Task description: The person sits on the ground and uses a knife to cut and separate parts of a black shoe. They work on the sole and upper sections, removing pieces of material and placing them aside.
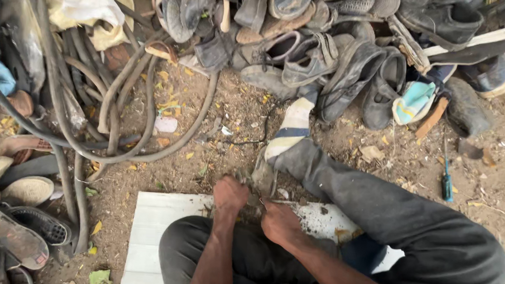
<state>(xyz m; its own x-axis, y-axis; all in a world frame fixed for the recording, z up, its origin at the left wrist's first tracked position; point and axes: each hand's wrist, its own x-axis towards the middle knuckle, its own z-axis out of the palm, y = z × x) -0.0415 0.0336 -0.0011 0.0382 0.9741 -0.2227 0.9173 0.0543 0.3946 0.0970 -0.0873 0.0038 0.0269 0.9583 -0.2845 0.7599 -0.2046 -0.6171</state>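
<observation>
Person sat on a white board laid on bare dirt, legs in dark trousers, one leg stretched out ahead with a striped sock on the foot.

Left hand sat just past the far edge of the board, fingers curled down tight around a small dirty item. Right hand lay over the board's far edge, touching the left, fingers also folded in on the same item. What the item was could not be told; it was mostly hidden by the knuckles and matched the soil in colour. It looked like a scrap of worn shoe or sole, held between both hands just beyond the board, beside the inner side of the outstretched leg.

Judgement on the work in hand: both grips were close together, which suits pulling or prying a small part. Doing it well would mean keeping the piece braced low against the board, with wrists steady and short pulls, so the scrap does not slip into the dirt.

Beyond the board, a heap of old shoes lay piled. To the board's far left, looped rubber hoses. Left of the board, sandals. Well to the right of the board, a blue-handled screwdriver on the ground, out of easy reach.
</observation>
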